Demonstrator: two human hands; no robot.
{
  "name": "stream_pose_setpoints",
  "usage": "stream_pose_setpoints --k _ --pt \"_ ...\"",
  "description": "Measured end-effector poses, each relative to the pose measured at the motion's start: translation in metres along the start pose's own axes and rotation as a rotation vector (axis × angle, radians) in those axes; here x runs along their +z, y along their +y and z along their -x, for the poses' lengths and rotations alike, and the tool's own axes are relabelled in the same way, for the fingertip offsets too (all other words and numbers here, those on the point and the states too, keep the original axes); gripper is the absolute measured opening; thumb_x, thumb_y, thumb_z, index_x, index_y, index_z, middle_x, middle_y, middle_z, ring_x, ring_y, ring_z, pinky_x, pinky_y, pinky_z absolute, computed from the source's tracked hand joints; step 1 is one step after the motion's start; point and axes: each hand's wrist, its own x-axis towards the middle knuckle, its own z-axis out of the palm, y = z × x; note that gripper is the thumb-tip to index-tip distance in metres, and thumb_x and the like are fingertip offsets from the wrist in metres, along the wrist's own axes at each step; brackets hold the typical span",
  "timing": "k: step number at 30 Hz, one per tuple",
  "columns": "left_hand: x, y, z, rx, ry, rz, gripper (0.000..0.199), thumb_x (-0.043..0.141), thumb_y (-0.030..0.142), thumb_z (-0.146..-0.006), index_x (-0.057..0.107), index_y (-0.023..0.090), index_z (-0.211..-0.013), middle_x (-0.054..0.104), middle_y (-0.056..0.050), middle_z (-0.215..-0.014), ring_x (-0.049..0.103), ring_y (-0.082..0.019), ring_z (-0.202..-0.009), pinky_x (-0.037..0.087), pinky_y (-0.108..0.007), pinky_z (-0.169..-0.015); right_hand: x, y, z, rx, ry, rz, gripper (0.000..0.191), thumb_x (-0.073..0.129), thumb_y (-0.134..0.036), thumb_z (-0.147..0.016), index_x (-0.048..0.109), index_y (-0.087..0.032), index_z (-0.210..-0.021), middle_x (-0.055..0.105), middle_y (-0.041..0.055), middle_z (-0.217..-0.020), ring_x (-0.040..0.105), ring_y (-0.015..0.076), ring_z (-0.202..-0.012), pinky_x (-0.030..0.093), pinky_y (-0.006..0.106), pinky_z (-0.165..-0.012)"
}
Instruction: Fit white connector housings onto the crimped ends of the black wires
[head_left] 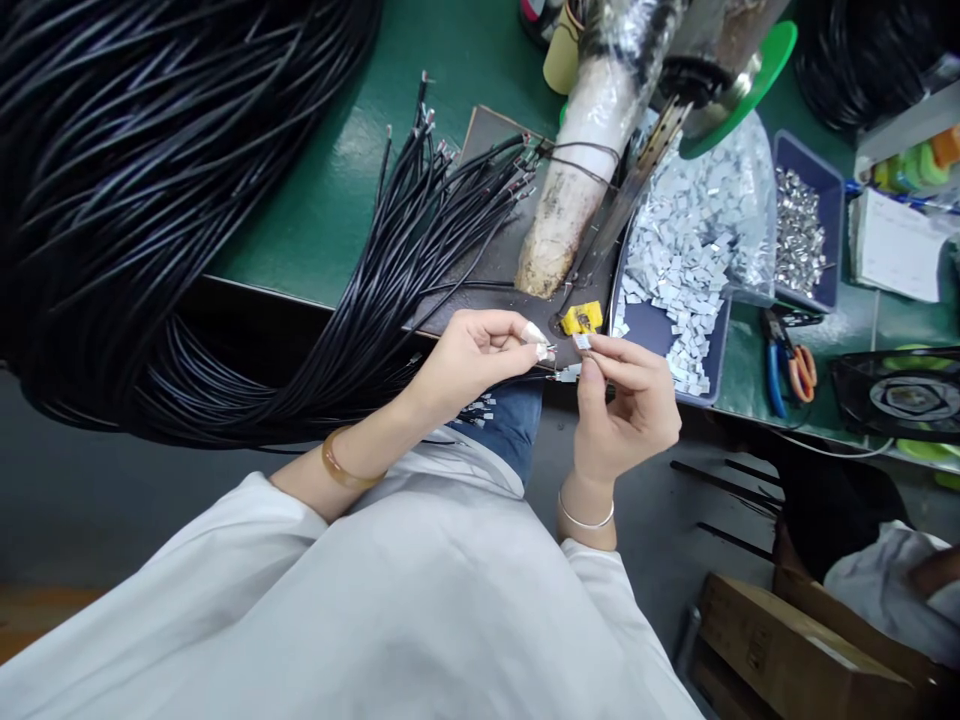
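Observation:
In the head view, my left hand (480, 350) is closed in a pinch, with white coverings on its thumb and finger. Thin stripped wires of a black cable end (551, 350) stick out from its fingertips. Facing it across a small gap, my right hand (626, 405) pinches a small white connector (582, 342). Another white connector on a cable (568, 374) shows just below the fingers. Behind my hands lies a yellow sponge (582, 318). To its right, a dark tray (637, 335) holds many loose white connectors.
Black cables (165, 200) heap at the left, with a bundle of cut cables (427, 230) beside them. A plastic-wrapped machine (570, 180) stands ahead. Rightward are a bin of metal parts (831, 235), pliers (787, 370) and a fan (900, 395). Another person (885, 570) sits near a cardboard box (795, 640).

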Motion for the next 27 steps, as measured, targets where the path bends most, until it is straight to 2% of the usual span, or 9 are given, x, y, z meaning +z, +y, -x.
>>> stream_pose_setpoints --k 4,8,11,14,17,23,27 --pt "0.002 -0.001 0.000 0.009 -0.010 -0.015 0.009 0.074 0.022 -0.069 0.069 0.015 -0.066 0.055 0.002 -0.058 0.047 -0.007 -0.056 0.035 -0.019 -0.051 0.001 -0.001 0.001 -0.182 -0.012 0.070 0.027 0.071 -0.011 -0.081 0.070 -0.030 -0.101 0.076 -0.0009 -0.097 0.073 0.0181 -0.087 0.063 0.037 -0.078" --pt "0.002 0.001 0.000 0.027 0.000 -0.003 0.008 0.073 0.020 -0.068 0.067 0.014 -0.066 0.052 0.003 -0.055 0.040 -0.005 -0.052 0.029 -0.019 -0.048 0.005 0.002 0.006 -0.245 -0.044 0.099 0.031 0.070 -0.011 -0.082 0.069 -0.031 -0.106 0.076 -0.0015 -0.100 0.074 0.0171 -0.087 0.063 0.034 -0.079" --pt "0.002 0.002 0.000 0.021 0.016 0.010 0.008 0.074 0.020 -0.068 0.069 0.014 -0.066 0.054 0.004 -0.055 0.038 -0.004 -0.049 0.027 -0.019 -0.047 0.007 0.006 0.008 -0.143 -0.013 0.010 0.026 0.066 -0.011 -0.085 0.068 -0.029 -0.104 0.076 0.0000 -0.098 0.073 0.0174 -0.088 0.062 0.035 -0.079" --pt "0.002 0.002 0.000 0.030 0.021 0.030 0.006 0.074 0.019 -0.068 0.071 0.014 -0.067 0.062 0.002 -0.060 0.046 -0.005 -0.052 0.035 -0.018 -0.051 0.007 0.008 0.008 0.031 -0.027 -0.103 0.015 0.061 -0.016 -0.089 0.065 -0.026 -0.099 0.075 0.0020 -0.098 0.073 0.0185 -0.090 0.062 0.038 -0.079" --pt "0.001 0.000 -0.002 0.046 0.009 0.046 0.006 0.074 0.021 -0.071 0.073 0.015 -0.068 0.060 0.003 -0.057 0.049 -0.006 -0.054 0.041 -0.019 -0.056 0.006 0.009 0.006 0.067 -0.074 -0.093 0.008 0.062 -0.020 -0.089 0.064 -0.025 -0.094 0.074 0.0027 -0.100 0.073 0.0190 -0.091 0.062 0.039 -0.081" --pt "0.003 -0.002 -0.004 0.056 0.054 0.049 0.016 0.081 0.027 -0.067 0.072 0.015 -0.065 0.063 0.002 -0.060 0.050 -0.006 -0.054 0.044 -0.021 -0.057 0.007 0.012 0.005 -0.137 -0.100 0.060 0.015 0.067 -0.014 -0.083 0.064 -0.026 -0.090 0.077 0.0008 -0.100 0.074 0.0178 -0.089 0.062 0.035 -0.078" --pt "0.005 0.001 -0.005 0.078 0.065 0.038 0.012 0.079 0.024 -0.067 0.072 0.014 -0.065 0.065 0.002 -0.061 0.054 -0.007 -0.057 0.047 -0.021 -0.060 0.008 0.016 0.005 -0.238 -0.090 0.124 0.022 0.071 -0.010 -0.079 0.064 -0.027 -0.091 0.078 0.0001 -0.101 0.075 0.0165 -0.088 0.063 0.032 -0.078"
